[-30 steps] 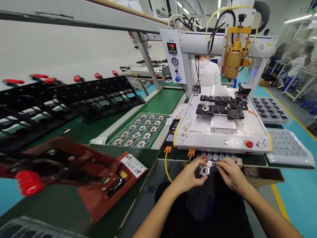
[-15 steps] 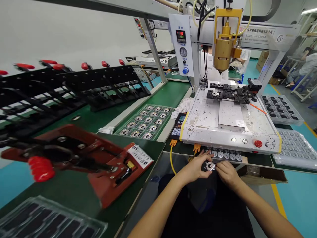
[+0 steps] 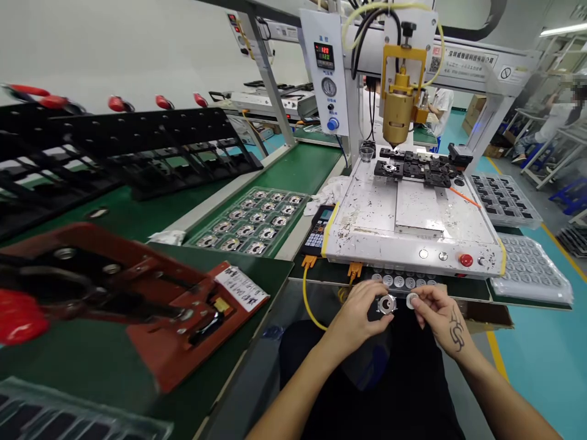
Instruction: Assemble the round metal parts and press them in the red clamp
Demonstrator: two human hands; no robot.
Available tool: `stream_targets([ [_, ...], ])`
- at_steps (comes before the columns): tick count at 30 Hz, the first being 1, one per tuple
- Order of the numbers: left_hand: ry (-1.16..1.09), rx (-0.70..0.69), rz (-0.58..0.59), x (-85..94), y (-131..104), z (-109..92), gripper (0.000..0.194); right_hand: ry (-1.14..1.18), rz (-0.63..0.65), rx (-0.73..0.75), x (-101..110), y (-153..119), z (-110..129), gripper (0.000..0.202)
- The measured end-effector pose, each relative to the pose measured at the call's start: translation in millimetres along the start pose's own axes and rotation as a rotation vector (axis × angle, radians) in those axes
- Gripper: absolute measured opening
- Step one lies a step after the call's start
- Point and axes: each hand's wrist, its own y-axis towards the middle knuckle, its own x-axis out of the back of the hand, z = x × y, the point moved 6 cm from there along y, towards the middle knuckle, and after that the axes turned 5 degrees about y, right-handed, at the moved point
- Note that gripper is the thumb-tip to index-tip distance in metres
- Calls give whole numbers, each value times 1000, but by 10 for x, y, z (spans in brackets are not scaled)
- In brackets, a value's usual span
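Pinching the ring (image 3: pixel 387 304) by its edges, the left hand (image 3: pixel 362 315) is holding it at the lower centre of the frame, its open face turning toward the camera. Just beside it, the right hand (image 3: pixel 443 315) is gripping a small pale disc (image 3: pixel 411 300) between thumb and finger; ring and disc are staying apart. Above the hands, a row of discs (image 3: pixel 399 282) is lying along the bench edge, below the front of the white machine (image 3: pixel 362 229).

At the upper right of centre, a brass nozzle (image 3: pixel 397 116) is hanging over the machine, where black fixtures (image 3: pixel 435 177) are resting with an orange stick (image 3: pixel 465 198) leaning out near them. Left of the machine, a panel (image 3: pixel 326 79) is showing lit digits, and a keypad (image 3: pixel 316 235) is lying near a white cloth (image 3: pixel 332 190). A yellow cable (image 3: pixel 306 299) is curving down toward the lap.

Near the centre left, a clear tray (image 3: pixel 219 227) is holding rows of ring-shaped parts. At the lower left, a red press (image 3: pixel 151 360) is standing on the green bench, carrying a white label (image 3: pixel 242 287). Black frames (image 3: pixel 151 140) are filling the upper left. On the right, a tray of black parts (image 3: pixel 504 198) is sitting behind a wrapped stack (image 3: pixel 529 269). Behind the machine, a person in white (image 3: pixel 440 110) is showing in part.
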Motion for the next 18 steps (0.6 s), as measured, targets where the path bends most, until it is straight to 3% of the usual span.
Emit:
stream_targets([
  [4,-499,316,-7,31,-215,-32,40,130,81,-107,-159,3,-33,44],
  [8,-952,507,-22,-4,-396,-111,55,164,186,-143,-265,-29,-30,39],
  [18,-1109,589,-126,91,-581,-215,56,221,314,-266,-350,-96,62,41],
])
